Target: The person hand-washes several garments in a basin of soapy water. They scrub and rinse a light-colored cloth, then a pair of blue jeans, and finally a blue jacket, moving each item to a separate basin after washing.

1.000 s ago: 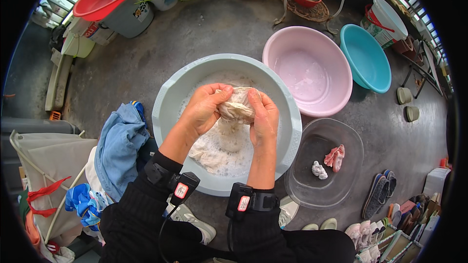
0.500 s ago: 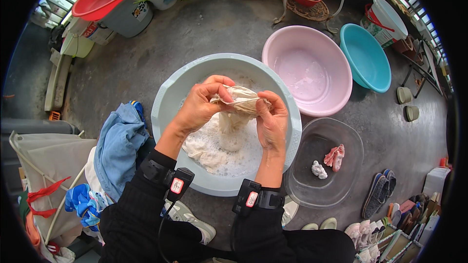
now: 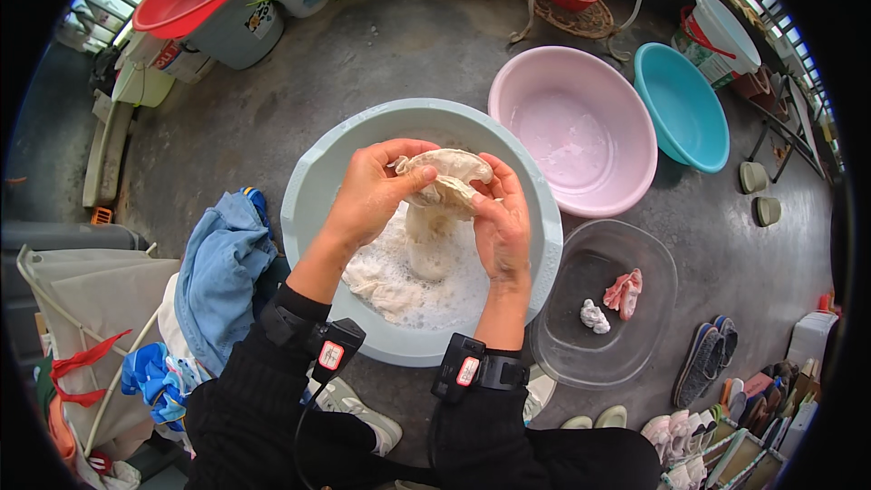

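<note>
Over a large grey-blue basin (image 3: 305, 168), both my hands grip a wet cream cloth (image 3: 446, 163), its gathered upper edge held spread between them. My left hand (image 3: 374, 186) pinches the left end, thumb in front and fingers behind. My right hand (image 3: 502, 218) holds the right end between thumb and fingers. The lower part of the cloth hangs down toward the suds. Foamy water (image 3: 454, 295) fills the basin's bottom, and another cream cloth (image 3: 376, 286) lies partly in it at the left. What garment the held cloth is, I cannot tell.
A pink basin (image 3: 626, 127) and a teal basin (image 3: 717, 141) stand at the far right. A clear tub (image 3: 626, 363) at the right holds small pink and white cloths. Blue denim (image 3: 227, 259) lies at the left. Slippers (image 3: 699, 358) and shoes are at the lower right.
The cloth's top edge has been opened out and turned, so more of its upper fold shows. My left fingers have shifted along it; both hands keep their hold.
</note>
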The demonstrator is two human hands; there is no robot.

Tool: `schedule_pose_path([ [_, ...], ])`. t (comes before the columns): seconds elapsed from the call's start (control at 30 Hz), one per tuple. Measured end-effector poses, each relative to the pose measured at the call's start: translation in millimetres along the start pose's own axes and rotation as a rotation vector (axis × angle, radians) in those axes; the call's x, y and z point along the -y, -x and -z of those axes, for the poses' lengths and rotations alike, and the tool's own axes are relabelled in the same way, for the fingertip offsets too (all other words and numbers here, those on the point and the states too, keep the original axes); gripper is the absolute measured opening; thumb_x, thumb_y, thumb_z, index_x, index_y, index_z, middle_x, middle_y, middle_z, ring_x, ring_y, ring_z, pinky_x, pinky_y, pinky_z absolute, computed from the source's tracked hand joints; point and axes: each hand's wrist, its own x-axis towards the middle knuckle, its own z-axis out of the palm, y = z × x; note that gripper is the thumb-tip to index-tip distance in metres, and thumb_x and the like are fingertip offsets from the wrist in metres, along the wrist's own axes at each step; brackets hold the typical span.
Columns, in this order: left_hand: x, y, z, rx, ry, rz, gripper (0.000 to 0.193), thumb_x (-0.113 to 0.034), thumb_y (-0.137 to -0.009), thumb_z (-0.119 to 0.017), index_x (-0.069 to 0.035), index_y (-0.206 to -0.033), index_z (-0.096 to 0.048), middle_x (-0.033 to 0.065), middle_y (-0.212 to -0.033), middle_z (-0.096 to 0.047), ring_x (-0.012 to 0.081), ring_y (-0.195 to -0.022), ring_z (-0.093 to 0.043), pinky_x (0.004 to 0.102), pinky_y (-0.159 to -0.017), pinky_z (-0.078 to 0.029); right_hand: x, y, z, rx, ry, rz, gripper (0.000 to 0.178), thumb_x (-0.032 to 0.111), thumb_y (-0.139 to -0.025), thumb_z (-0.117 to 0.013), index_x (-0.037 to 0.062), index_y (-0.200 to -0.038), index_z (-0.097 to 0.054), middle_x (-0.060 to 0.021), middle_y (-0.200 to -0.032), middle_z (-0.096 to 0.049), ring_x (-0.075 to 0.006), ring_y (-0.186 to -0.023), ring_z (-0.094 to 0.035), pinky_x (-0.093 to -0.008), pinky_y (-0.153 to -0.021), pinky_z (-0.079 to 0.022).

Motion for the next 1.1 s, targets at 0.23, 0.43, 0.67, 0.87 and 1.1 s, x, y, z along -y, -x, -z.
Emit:
schedule_pose_path([
  [0.23, -5.7, -4.3, 17.9, 0.016, 0.367, 0.297, 0.027, -0.010, -0.098, -0.047, 0.006, -0.119, -0.053, 0.0148, -0.110, -0.062, 0.0201, -0.097, -0.063, 0.0314, -0.085, -0.053, 15.6, 1.9, -8.9, 0.001, 0.465, -0.053, 0.044, 0.005, -0.077, -0.070, 0.0028, -0.119, -0.057, -0.0082, -0.097, -0.060, -0.0153, -0.092, -0.059, -0.0258, -0.078, -0.049],
  [0.43, -7.4, -0.3, 17.8, 0.104, 0.240, 0.255, 0.028, -0.005, -0.092, -0.056, 0.004, -0.118, -0.056, 0.0107, -0.109, -0.062, 0.0171, -0.097, -0.062, 0.0291, -0.083, -0.053, 9.6, -0.8, -5.9, -0.054, 0.445, -0.066, 0.038, 0.003, -0.084, -0.065, 0.0006, -0.120, -0.055, -0.0086, -0.096, -0.060, -0.0124, -0.089, -0.059, -0.0242, -0.075, -0.049],
  [0.67, -12.9, 2.4, 21.6, 0.259, -0.089, 0.274, 0.040, 0.000, -0.079, -0.070, 0.000, -0.117, -0.058, 0.0069, -0.101, -0.064, 0.0135, -0.088, -0.062, 0.0253, -0.079, -0.051, 4.2, -2.3, 1.0, -0.079, 0.238, -0.035, 0.030, 0.005, -0.087, -0.065, 0.0003, -0.116, -0.058, -0.0071, -0.098, -0.061, -0.0114, -0.089, -0.058, -0.0239, -0.077, -0.049],
  [0.87, -4.3, -0.9, 22.2, 0.102, -0.025, 0.223, 0.035, 0.000, -0.079, -0.069, 0.000, -0.113, -0.060, 0.0067, -0.100, -0.064, 0.0130, -0.089, -0.060, 0.0256, -0.080, -0.049, 9.9, 1.0, -4.3, -0.047, 0.663, 0.040, 0.037, 0.006, -0.080, -0.071, -0.0005, -0.114, -0.059, -0.0058, -0.097, -0.060, -0.0131, -0.087, -0.058, -0.0264, -0.079, -0.050],
  [1.1, 11.0, -6.8, 32.6, -0.187, 0.313, 0.194, 0.039, 0.004, -0.078, -0.066, 0.002, -0.116, -0.057, 0.0082, -0.102, -0.062, 0.0144, -0.090, -0.059, 0.0260, -0.080, -0.048, 7.8, -7.2, -6.3, -0.280, 0.701, -0.247, 0.032, 0.015, -0.088, -0.061, -0.0045, -0.112, -0.053, -0.0101, -0.098, -0.061, -0.0175, -0.073, -0.061, -0.0308, -0.073, -0.054],
])
